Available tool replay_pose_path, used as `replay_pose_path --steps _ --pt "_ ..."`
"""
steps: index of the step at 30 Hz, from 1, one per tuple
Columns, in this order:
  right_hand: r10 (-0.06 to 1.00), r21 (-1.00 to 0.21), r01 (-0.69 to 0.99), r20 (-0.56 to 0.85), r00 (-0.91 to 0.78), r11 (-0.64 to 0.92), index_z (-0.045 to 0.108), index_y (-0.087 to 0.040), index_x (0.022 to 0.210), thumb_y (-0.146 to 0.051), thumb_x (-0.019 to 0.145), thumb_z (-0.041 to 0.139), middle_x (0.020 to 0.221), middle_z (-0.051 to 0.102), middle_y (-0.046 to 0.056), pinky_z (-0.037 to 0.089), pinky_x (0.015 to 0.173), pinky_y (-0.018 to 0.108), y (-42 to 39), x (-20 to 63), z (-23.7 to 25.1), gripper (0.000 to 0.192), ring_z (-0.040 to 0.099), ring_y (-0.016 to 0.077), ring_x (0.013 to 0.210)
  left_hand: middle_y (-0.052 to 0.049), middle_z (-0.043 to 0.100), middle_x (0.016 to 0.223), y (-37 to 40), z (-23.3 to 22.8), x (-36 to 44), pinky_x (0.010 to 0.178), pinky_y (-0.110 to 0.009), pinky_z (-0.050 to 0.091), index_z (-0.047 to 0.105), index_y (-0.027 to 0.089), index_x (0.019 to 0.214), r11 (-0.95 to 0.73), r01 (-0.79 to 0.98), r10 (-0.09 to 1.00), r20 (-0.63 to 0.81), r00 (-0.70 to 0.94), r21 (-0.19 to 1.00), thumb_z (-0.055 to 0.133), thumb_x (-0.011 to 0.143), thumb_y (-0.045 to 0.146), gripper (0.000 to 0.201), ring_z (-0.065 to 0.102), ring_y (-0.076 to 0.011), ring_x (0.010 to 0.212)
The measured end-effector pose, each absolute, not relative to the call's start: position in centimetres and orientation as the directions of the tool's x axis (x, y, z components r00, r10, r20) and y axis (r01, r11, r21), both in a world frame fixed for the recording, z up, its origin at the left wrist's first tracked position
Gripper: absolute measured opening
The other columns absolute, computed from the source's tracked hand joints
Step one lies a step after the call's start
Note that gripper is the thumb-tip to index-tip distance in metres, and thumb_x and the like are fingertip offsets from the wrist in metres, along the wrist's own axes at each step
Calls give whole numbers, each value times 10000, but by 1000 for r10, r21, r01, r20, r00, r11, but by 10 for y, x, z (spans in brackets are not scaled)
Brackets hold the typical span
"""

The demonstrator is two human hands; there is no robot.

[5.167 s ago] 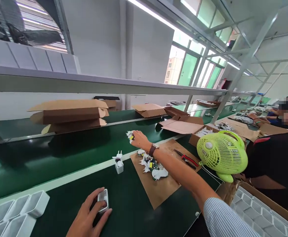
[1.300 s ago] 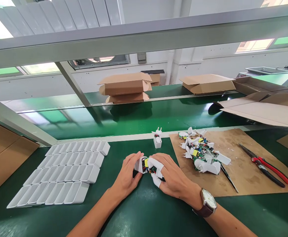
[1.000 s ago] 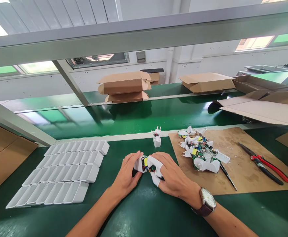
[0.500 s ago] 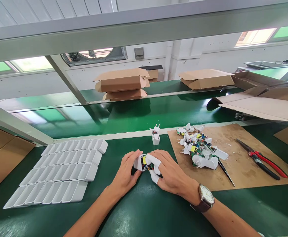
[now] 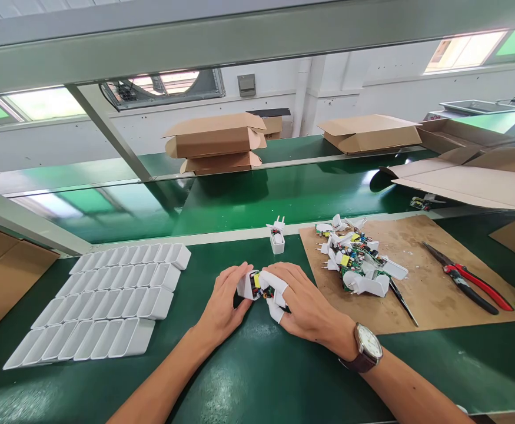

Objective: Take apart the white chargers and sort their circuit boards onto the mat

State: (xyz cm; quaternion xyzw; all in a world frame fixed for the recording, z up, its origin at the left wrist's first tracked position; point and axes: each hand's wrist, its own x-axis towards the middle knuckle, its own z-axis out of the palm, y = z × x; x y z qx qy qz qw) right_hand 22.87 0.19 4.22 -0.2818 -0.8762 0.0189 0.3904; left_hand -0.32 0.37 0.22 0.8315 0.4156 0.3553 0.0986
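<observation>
The left hand holds the case, fingers curled round it, while the right hand pinches the board at its open end, over the bench. The step in hand seems to be joining them; the next move calls for square alignment.

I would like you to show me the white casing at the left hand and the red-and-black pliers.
White casing (image 5: 244,287), head view: its side wall.
Red-and-black pliers (image 5: 452,271), head view: where the handles meet.
</observation>
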Motion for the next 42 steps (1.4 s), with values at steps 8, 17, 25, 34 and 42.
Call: replay_pose_path --steps 8,17,25,34,42 --pt "507 -243 487 674 -537 839 439 -137 1409 -13 870 486 1260 636 194 576 953 573 2 229 42 555 590 323 1189 -102 623 1386 4 3 -5 1062 -462 510 325 284 1527 -638 619 760 507 408 458 563 967 151 623 545 -277 1320" --pt "503 -246 479 676 -539 843 474 -139 1396 -15 860 486 1255 646 186 571 963 568 3 230 40 550 583 322 1200 -112 608 1408 4 1 -5 1086 -497 494 312 281 1538 -641 605 760 505 410 472 567 973 170 630 538 -289 1335" --pt "508 -259 467 657 -557 846 448 -141 1418 -13 875 480 1277 634 194 569 973 573 2 229 39 559 585 318 1211 -98 607 1411 4 1 -3 1082 -461 506 253 303 1580 -666 573 738 532 415 478 588 961 142 722 527 -266 1329" --pt "658 -498 431 584 -475 753 440 -210 1442 -270 950 651 1233 650 150 604 937 491 -1 227 34 539 634 297 1152 -112 540 1492 -2 0 2 1114 -476 505 138 330 1602 -594 399 788 406 462 699 647 943 235 839 577 -263 1333" --pt "688 -636 309 516 -510 707 551 -289 1391 -141 988 509 1377 591 110 545 1067 443 4 229 29 431 602 234 1275 -107 613 1366 -1 -4 1 1073 -472 525 264 316 1550 -449 245 879 376 292 859 671 923 259 750 642 -248 1228"
